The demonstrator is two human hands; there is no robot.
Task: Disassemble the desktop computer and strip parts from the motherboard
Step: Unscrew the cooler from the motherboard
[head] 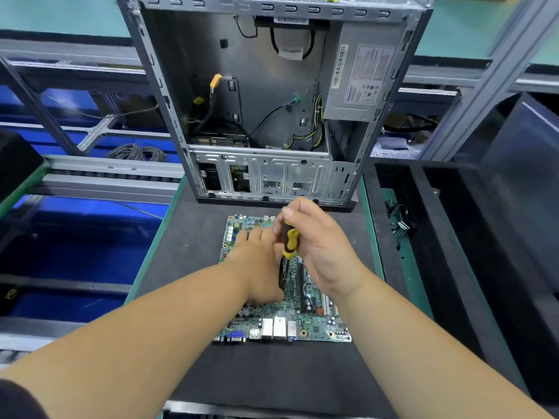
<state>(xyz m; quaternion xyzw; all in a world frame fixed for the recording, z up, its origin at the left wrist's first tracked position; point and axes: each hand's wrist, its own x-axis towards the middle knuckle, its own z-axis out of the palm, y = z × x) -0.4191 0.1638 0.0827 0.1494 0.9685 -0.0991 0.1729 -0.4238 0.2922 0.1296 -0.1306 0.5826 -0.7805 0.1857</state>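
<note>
A green motherboard (314,328) lies flat on the dark mat, its rear ports facing me. My right hand (320,249) grips a yellow-and-black screwdriver (289,241) held upright over the board's middle, tip pointing down. My left hand (257,261) rests on the board just left of the screwdriver, fingers lying forward; what lies under the palm is hidden. Behind the board stands the open grey computer case (272,101), with a power supply (360,77) at its upper right and loose cables inside.
The dark mat (187,252) covers a green-edged bench. Blue bins (75,261) and a metal rack sit to the left, with a coil of grey wire (136,152). A black tray (402,225) with cable scraps lies to the right.
</note>
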